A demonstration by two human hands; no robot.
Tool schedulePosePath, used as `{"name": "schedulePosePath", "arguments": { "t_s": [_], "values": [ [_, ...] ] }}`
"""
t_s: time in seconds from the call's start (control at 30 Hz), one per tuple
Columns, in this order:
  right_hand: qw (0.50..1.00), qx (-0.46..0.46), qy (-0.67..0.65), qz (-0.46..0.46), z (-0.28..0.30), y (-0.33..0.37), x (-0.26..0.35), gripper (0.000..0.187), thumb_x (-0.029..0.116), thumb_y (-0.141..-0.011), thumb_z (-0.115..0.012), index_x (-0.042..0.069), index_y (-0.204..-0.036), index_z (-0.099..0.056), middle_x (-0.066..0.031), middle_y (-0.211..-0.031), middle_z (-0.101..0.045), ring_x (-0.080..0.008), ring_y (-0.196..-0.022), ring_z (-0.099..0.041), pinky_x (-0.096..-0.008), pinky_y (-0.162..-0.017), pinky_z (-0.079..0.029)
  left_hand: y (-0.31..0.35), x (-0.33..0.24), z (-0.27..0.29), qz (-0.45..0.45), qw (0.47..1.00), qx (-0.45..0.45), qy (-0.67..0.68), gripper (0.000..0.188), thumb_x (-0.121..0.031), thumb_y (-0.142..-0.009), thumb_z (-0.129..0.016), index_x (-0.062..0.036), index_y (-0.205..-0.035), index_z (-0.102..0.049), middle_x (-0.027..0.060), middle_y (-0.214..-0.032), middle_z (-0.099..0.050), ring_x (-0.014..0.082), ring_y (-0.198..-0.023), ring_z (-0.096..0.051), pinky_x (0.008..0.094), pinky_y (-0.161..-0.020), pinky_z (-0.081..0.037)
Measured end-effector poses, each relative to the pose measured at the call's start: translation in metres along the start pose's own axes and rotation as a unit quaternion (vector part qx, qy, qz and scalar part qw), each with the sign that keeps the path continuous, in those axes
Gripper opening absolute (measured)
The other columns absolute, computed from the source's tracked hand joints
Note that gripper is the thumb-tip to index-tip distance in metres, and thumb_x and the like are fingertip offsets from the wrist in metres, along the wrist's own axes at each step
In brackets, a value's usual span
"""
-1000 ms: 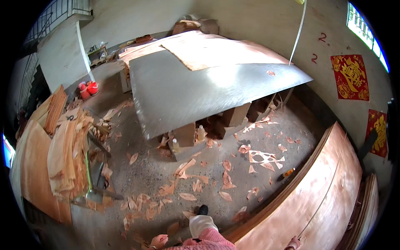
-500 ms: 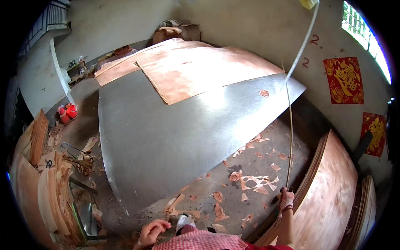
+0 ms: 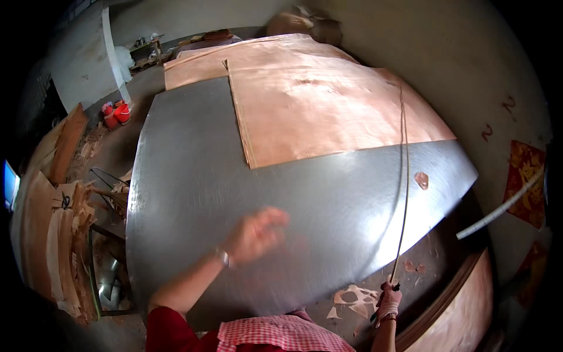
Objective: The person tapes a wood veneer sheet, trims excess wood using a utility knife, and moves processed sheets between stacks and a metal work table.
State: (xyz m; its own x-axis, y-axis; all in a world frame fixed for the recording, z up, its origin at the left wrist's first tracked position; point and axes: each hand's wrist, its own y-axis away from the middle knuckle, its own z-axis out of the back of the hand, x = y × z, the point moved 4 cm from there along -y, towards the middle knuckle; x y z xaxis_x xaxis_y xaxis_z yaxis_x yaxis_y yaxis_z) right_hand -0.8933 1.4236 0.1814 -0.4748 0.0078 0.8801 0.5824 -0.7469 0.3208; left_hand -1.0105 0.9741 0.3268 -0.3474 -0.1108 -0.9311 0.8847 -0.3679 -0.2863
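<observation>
My right hand point(image 3: 388, 300), in a pale glove, is closed around the lower end of a long thin stick point(image 3: 404, 193). The stick rises from my fist across the grey metal tabletop point(image 3: 193, 193), and its far end overlaps the thin wood veneer sheets point(image 3: 334, 111). My left hand point(image 3: 256, 236), bare and blurred by motion, is over the middle of the tabletop with its fingers loosely stretched out. Nothing shows in it. The sheets lie on the far part of the table, their near edge straight and their left edge slightly layered. One small veneer scrap point(image 3: 421, 180) lies on the metal.
A stack of veneer sheets point(image 3: 454, 311) leans at the near right, with torn scraps point(image 3: 356, 299) on the floor beside it. More veneer bundles point(image 3: 64, 246) stand at the left. Red buckets point(image 3: 121, 113) sit farther back. A pale curved strip point(image 3: 498, 205) hangs at the right.
I have moved closer to the table. My left hand has swung forward and up over the metal. My right hand still grips the stick, which now reaches over the veneer.
</observation>
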Motion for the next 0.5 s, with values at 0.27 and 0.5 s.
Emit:
{"name": "schedulePosePath", "arguments": {
  "t_s": [0.27, 0.5],
  "values": [
    [0.996, 0.054, 0.043, -0.057, -0.064, -0.065, 0.069, 0.021, 0.019, -0.071, -0.057, 0.006, -0.058, -0.047, -0.0036, -0.04, -0.039, -0.0173, -0.025, -0.036, -0.0298, -0.024, -0.03, -0.142, 0.255, 0.118, 0.368, 0.797, -0.208, -0.431, 0.063, -0.019, -0.078, -0.055, 0.0076, -0.126, -0.025, 0.0247, -0.12, -0.042, 0.0351, -0.114, -0.04, 0.039, -0.094, -0.035],
    [0.992, 0.124, 0.023, -0.03, -0.11, -0.095, 0.092, 0.024, 0.022, -0.075, -0.057, 0.006, -0.058, -0.048, -0.0034, -0.039, -0.04, -0.0161, -0.024, -0.037, -0.0286, -0.024, -0.03, -0.157, 0.242, 0.121, 0.036, 0.892, -0.208, -0.401, 0.078, -0.007, -0.065, -0.065, -0.0078, -0.131, -0.025, 0.0218, -0.123, -0.032, 0.0345, -0.115, -0.036, 0.0395, -0.095, -0.034]
  ]
}}
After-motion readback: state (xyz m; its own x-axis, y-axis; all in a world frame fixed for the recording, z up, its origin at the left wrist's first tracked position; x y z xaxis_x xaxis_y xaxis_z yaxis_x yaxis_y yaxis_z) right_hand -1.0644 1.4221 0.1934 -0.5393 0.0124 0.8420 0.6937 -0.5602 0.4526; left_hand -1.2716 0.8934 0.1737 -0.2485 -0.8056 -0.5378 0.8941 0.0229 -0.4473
